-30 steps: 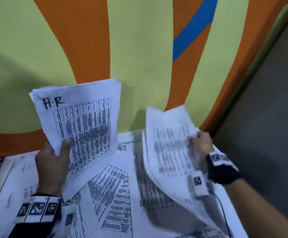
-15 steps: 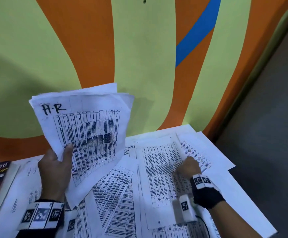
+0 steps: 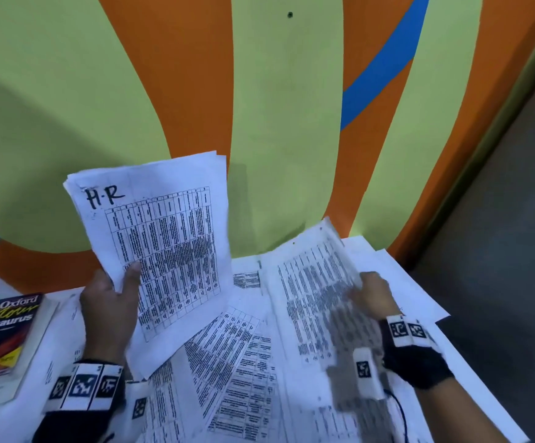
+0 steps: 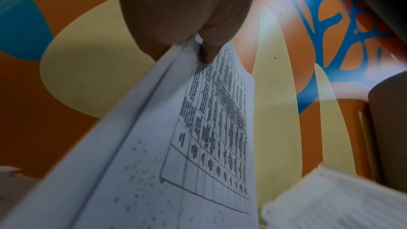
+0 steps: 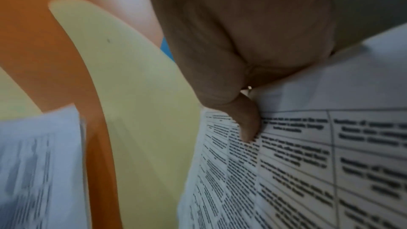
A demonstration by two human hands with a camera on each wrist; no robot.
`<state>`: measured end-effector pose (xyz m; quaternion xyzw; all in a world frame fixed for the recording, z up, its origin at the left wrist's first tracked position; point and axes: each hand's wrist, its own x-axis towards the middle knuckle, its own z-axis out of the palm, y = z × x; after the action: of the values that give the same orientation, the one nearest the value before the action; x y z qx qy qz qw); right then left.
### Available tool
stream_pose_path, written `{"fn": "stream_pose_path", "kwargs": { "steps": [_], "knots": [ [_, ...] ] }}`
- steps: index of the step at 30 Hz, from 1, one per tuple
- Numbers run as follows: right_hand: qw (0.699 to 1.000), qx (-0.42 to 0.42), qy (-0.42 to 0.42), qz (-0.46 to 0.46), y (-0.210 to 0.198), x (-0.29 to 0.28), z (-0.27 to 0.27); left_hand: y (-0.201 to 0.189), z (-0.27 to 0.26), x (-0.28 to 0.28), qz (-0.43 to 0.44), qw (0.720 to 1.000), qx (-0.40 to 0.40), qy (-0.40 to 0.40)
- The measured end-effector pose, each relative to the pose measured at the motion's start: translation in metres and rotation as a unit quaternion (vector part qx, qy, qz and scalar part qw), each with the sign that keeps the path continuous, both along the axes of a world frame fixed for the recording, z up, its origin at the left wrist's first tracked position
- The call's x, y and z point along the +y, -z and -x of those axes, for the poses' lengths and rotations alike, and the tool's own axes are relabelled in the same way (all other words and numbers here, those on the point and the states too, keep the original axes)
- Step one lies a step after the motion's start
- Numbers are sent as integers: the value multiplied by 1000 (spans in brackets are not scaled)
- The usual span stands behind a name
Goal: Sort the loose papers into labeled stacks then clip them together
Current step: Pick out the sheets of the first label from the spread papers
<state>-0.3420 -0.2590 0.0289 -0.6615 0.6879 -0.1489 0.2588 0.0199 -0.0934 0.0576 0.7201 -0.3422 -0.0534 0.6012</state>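
My left hand [image 3: 113, 298] holds a thin stack of printed sheets [image 3: 160, 238] upright above the table, thumb on the front; the top sheet carries a handwritten "H·R" label [image 3: 105, 196]. The left wrist view shows thumb and fingers pinching that stack [image 4: 176, 128] at its lower edge. My right hand [image 3: 373, 294] grips the right edge of another printed sheet [image 3: 311, 282] and lifts it off the pile, slightly blurred. In the right wrist view the thumb [image 5: 247, 124] presses on this sheet [image 5: 297, 163]. More loose table-printed papers [image 3: 231, 362] lie spread on the table.
An Oxford Colour Thesaurus book [image 3: 2, 340] lies at the left on the white table [image 3: 419, 282]. A painted orange, green and blue wall [image 3: 275, 107] rises right behind the table. Dark grey floor [image 3: 499, 251] lies off the table's right edge.
My right hand, flat on the pile half a second ago, now grips a sheet's right edge and raises it. The H·R stack in my left hand stays up, hardly moved.
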Motion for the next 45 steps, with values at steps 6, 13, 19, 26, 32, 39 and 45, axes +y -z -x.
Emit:
{"fn": "stream_pose_path", "kwargs": {
  "steps": [6, 13, 19, 26, 32, 39, 45],
  "knots": [
    [966, -187, -54, 169, -115, -12, 27, -9, -9, -9, 3, 1000, -8, 28],
    [869, -486, -88, 27, -172, -8, -12, -36, 16, -32, 31, 990, 36, 130],
    [879, -454, -131, -67, -121, -12, -72, -47, 33, -40, 2, 934, 211, 287],
    [893, -432, -89, 89, -108, -5, -118, -61, 38, -37, 57, 902, 295, 309],
    [816, -503, -116, 262, -128, 16, -141, -62, 20, -50, 70, 973, 14, 219],
    [865, -435, -168, 184, -90, 17, -143, -42, 24, -50, 82, 968, 106, 210],
    [887, -373, -185, 198, -72, 12, -150, -43, 23, -46, 79, 977, 104, 170]
  ]
}}
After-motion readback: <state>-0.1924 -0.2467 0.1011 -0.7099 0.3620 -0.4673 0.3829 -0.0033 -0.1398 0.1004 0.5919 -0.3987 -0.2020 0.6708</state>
